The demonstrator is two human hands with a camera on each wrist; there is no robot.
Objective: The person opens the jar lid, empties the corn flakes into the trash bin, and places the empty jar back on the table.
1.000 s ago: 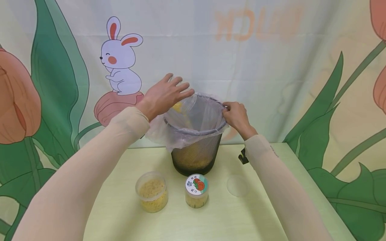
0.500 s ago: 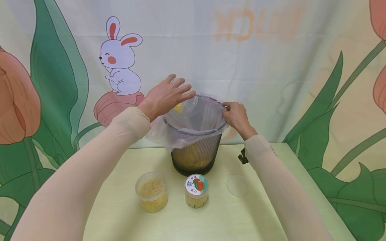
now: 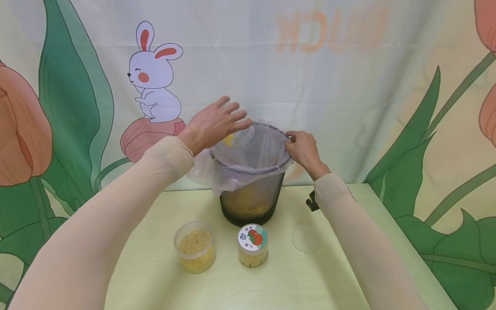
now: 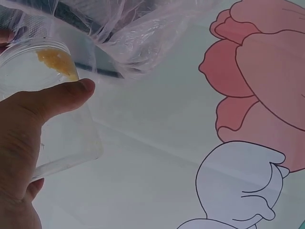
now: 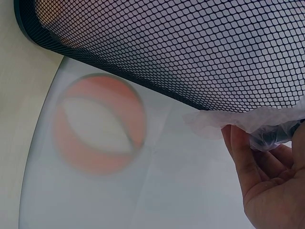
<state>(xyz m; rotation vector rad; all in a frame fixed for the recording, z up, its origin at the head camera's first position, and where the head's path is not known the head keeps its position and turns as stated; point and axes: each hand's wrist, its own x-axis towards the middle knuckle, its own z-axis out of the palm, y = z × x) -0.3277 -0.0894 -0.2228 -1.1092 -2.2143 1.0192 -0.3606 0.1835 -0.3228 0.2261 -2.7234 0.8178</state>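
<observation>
My left hand [image 3: 217,122] grips a clear plastic jar [image 4: 71,129], tilted over the mouth of a black mesh waste bin [image 3: 252,198]. A small clump of yellow crumbs [image 4: 57,61] clings inside the jar near its rim. A thin translucent bin bag [image 3: 236,178] lines the bin and folds over its rim, bunching out on the left. On the opposite side, my right hand [image 3: 304,148] pinches the bag against the rim; the right wrist view shows its fingers [image 5: 243,157] curled there. Yellowish contents show through the mesh at the bottom.
In front of the bin stand an uncovered tub [image 3: 195,249] of yellow crumbs and a smaller lidded jar [image 3: 252,247] with a tomato-like picture on top. A clear round lid [image 3: 305,239] lies to their right. A black object [image 3: 311,201] sits by the right sleeve. A printed curtain [image 3: 333,86] hangs behind.
My left hand has shifted slightly to the right with the jar. A trail of yellow crumbs seen falling below the jar earlier no longer shows. My right hand stays at the rim.
</observation>
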